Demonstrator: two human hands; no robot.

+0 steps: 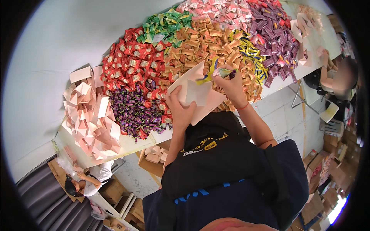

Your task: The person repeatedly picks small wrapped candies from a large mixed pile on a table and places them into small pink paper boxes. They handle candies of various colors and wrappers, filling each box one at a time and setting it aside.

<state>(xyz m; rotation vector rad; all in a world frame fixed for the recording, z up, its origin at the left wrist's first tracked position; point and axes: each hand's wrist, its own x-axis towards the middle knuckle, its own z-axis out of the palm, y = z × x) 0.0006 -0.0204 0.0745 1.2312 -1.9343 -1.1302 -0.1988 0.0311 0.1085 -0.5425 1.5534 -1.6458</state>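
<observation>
My left hand (179, 107) grips the near left side of an open pale-pink paper box (198, 93), its thumb lying over the rim. The box is tilted with its flaps spread, and its pale inside shows no sweets. Over the box's far right edge, my right hand (233, 87) pinches a few wrapped sweets (211, 71), in yellow and greenish wrappers. Its fingers hide part of them. Just beyond both hands lies a heap of orange-wrapped sweets (204, 36). A strip of yellow-and-navy wrapped sweets (252, 54) lies to the right.
Around lie red sweets (133, 61), dark purple sweets (135, 111), green sweets (165, 23), pink sweets (219, 11) and purple-brown sweets (271, 34). Folded pink boxes (92, 119) pile up at the table's left end. Other people sit at far right (339, 79) and lower left (94, 179).
</observation>
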